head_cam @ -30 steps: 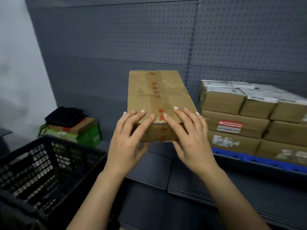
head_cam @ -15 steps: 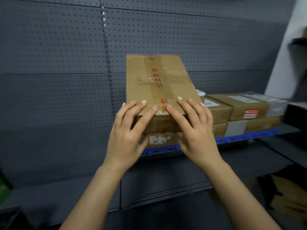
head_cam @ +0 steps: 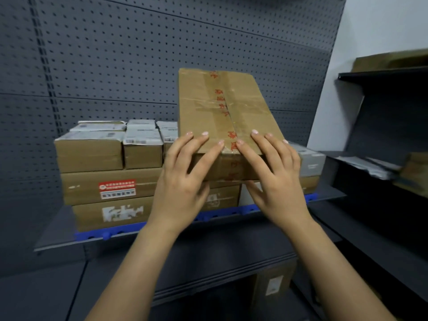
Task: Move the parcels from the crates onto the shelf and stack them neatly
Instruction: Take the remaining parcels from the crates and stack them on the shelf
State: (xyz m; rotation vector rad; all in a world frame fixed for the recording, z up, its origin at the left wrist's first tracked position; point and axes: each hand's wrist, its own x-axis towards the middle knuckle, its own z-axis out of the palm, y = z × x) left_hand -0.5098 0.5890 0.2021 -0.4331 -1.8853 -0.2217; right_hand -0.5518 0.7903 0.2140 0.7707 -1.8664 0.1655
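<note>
I hold a brown cardboard parcel (head_cam: 222, 112) sealed with clear tape printed in red, raised in front of the shelf. My left hand (head_cam: 183, 181) grips its near left corner, fingers on top and thumb underneath. My right hand (head_cam: 275, 179) grips the near right corner the same way. Behind the parcel, stacked cardboard parcels (head_cam: 108, 172) sit in layers on a blue mat (head_cam: 111, 234) on the grey shelf (head_cam: 55, 235). The stack's middle is hidden by the held parcel and my hands.
A grey pegboard wall (head_cam: 139, 54) backs the shelf. A dark shelving unit (head_cam: 382, 140) with loose packets stands at the right. Another box with a white label (head_cam: 273, 288) sits on a lower level below the shelf.
The view has swung from the crate on the left toward the shelf. The parcel, held by both hands throughout, now hangs in front of the stacked parcels; the crate is out of view.
</note>
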